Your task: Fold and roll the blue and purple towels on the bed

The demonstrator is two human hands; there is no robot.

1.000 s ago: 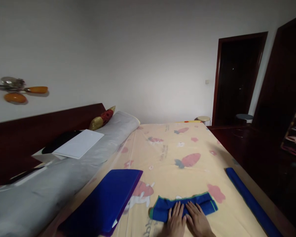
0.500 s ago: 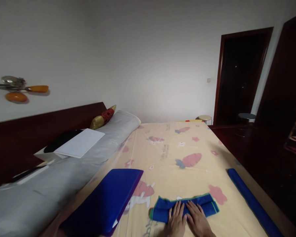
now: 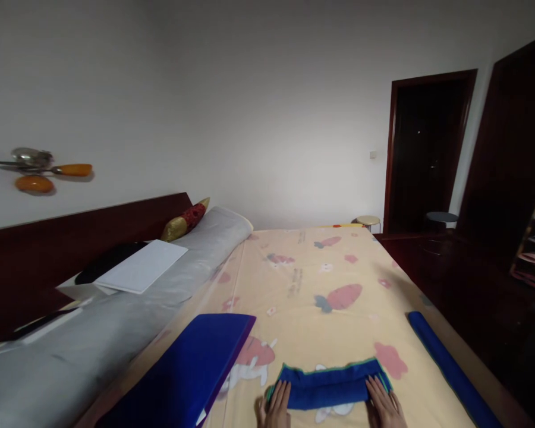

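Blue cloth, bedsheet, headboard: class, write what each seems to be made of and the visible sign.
Blue cloth: soft fabric, matte, with a green sewn edge; it lies folded and limp. Bedsheet: thin printed textile, perhaps cotton, matte, slightly creased. Headboard: dark reddish wood or veneer, smooth, faintly glossy; grain too dim to see.

The left hand [image 3: 278, 409] and the right hand [image 3: 386, 409] are cut off by the lower edge, so only the fingers and part of each back are seen. The two ends of the blue cloth [image 3: 330, 387] are covered by them, and it cannot be told whether it is pinched or only pressed. The blue pad [image 3: 182, 374] and the blue roll [image 3: 450, 367] are also cut at the bottom. The writing on the bed sheet [image 3: 296, 279] is too small to be read. The inside of the doorway [image 3: 428, 154] is lost in darkness.
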